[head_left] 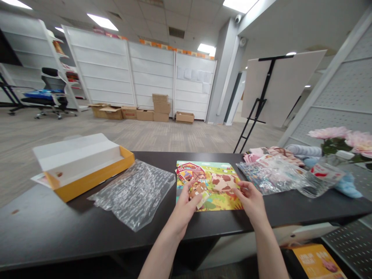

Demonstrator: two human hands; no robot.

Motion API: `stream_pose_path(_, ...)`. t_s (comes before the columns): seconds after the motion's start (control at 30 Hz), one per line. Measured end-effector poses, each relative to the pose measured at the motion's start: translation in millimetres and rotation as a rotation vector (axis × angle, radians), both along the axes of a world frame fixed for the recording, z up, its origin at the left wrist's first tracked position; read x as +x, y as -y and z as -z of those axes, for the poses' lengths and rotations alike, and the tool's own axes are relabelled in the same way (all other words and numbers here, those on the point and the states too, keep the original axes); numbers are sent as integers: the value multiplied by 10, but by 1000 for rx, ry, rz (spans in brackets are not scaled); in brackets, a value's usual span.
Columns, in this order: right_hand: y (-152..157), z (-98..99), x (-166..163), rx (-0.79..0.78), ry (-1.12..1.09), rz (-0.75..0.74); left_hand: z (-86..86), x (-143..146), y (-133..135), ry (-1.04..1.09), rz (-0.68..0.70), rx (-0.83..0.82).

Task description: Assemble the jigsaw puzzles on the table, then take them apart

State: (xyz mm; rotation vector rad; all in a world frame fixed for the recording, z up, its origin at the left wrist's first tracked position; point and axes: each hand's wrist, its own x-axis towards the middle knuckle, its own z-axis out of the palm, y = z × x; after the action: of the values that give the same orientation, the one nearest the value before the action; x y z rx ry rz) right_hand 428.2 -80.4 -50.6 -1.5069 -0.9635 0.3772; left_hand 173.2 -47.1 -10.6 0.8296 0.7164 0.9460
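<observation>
A colourful farm-picture board (223, 204) lies flat on the black table. My left hand (187, 201) is closed around several cut-out cardboard pieces (198, 190) with brown, white and green printing, held over the board's left part. Beside them is a red barn cut-out (186, 171), overlapping the board's upper left. A brown-and-cream spotted cow piece (223, 183) is over the middle of the board. At its right end, my right hand (248, 197) has its thumb and fingers bent together on the cow's edge. The fingertips partly cover that edge.
On the black table (162, 232), a crumpled clear plastic bag (139, 193) and an opened yellow-and-white box (90, 180) are to the left. Clear packets (270, 174), folded cloths, a plastic bottle (322, 174) and pink flowers (359, 141) crowd the right. An easel (263, 93) stands behind.
</observation>
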Motion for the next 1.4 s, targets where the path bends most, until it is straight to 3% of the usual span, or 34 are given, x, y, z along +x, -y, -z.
stream_pose_path(0.1,43,-68,-32,47,-130,35,3,5,3,-1,6,-7)
stream_pose_path(0.27,81,-119,-108,91,-283,-36,-8,6,15,36,8,-27)
stream_pose_path(0.5,-10,-163,-439,53,-190,-192,42,65,20,67,31,-9)
stream_pose_path(0.63,-28,-146,-453,-17,-83,-289,67,67,19,57,25,13)
stream_pose_path(0.87,34,-237,-443,73,-223,-145,36,54,11,61,43,-37)
stream_pose_path(1.0,50,-326,-676,111,-291,-209,0,84,10,51,1,-109)
stream_pose_path(1.2,82,-449,-975,1,3,-391,-13,64,22,105,-21,-72)
stream_pose_path(1.33,135,-444,-813,-57,379,-177,0,28,-13,73,-77,-67)
stream_pose_path(1.4,170,-402,-706,-163,546,-155,-17,16,-30,76,-107,-86)
